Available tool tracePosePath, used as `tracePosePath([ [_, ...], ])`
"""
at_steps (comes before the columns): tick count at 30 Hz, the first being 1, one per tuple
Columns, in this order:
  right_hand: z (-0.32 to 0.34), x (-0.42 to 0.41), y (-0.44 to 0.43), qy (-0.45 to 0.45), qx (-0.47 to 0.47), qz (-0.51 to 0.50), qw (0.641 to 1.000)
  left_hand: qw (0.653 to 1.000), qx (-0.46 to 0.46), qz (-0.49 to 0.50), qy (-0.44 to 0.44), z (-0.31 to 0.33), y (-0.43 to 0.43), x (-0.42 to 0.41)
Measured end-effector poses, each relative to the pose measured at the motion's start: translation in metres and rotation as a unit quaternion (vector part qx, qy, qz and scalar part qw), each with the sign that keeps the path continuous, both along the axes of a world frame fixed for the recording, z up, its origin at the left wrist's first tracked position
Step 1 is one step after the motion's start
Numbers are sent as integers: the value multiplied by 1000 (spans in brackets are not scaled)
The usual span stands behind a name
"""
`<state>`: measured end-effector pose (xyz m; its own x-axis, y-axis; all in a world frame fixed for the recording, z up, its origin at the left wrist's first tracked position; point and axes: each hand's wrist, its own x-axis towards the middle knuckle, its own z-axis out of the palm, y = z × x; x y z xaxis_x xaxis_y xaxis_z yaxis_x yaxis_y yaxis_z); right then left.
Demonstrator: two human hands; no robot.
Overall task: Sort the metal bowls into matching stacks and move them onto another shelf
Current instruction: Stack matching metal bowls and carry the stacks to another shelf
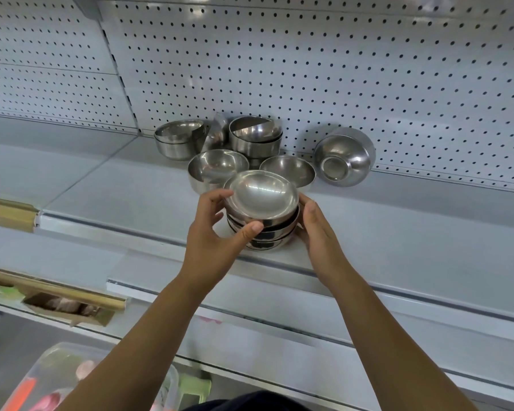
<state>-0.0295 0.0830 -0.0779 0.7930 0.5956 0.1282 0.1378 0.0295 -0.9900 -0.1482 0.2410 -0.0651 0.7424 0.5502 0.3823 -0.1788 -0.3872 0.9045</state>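
Observation:
A stack of several nested metal bowls (263, 209) stands near the front edge of the grey shelf (398, 232). My left hand (217, 232) grips its left side, thumb curled across the front. My right hand (318, 229) cups the right side, fingers behind the bowls. Behind the stack lie loose bowls: one upright at the left (214, 167), one at the right (288, 170), a wider stack at the back left (178, 137), a taller stack (255, 137) by the pegboard, and one bowl tipped on its side (344, 157) at the right.
A white pegboard wall (339, 69) backs the shelf. A lower shelf (279, 307) runs below it. At the bottom left are a cardboard box (69, 307) and a clear plastic bin (72, 378) with coloured items.

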Motion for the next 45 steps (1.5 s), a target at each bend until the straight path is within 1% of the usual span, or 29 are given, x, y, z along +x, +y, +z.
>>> tracePosePath([
  [8, -1, 1, 0, 8, 2, -6, 1000, 1000, -3, 9, -21, -11, -10, 2],
  [13, -1, 4, 0, 10, -14, -10, 1000, 999, -12, 7, -41, -17, -19, 4],
  [15, -3, 10, -4, 2, -7, -26, 1000, 998, -13, 11, -56, -19, -24, 6],
  [18, -4, 24, -13, -13, -3, -81, 997, 998, -12, 16, -66, -18, -31, 9],
  [22, -1, 62, -27, -47, -60, -80, 994, 994, -32, 61, -84, -16, -50, 19],
  [25, 6, 90, -30, -112, -130, -56, 984, 983, -56, 131, -112, -16, -63, 30],
  [27, 8, 103, -27, -139, -166, -34, 976, 971, -83, 184, -132, -14, -71, 40],
  [30, 2, 117, -20, -140, -179, -12, 974, 946, -114, 262, -155, -11, -74, 55],
  [32, -2, 125, -15, -138, -182, 7, 973, 934, -132, 298, -148, -13, -71, 63],
  [36, -6, 134, -5, -140, -175, 19, 974, 922, -143, 330, -144, -19, -66, 69],
  [40, -12, 140, 0, -155, -159, 14, 975, 902, -219, 325, -178, -18, -60, 70],
  [45, -16, 142, -3, -157, -128, 5, 979, 899, -228, 331, -172, -18, -59, 72],
])
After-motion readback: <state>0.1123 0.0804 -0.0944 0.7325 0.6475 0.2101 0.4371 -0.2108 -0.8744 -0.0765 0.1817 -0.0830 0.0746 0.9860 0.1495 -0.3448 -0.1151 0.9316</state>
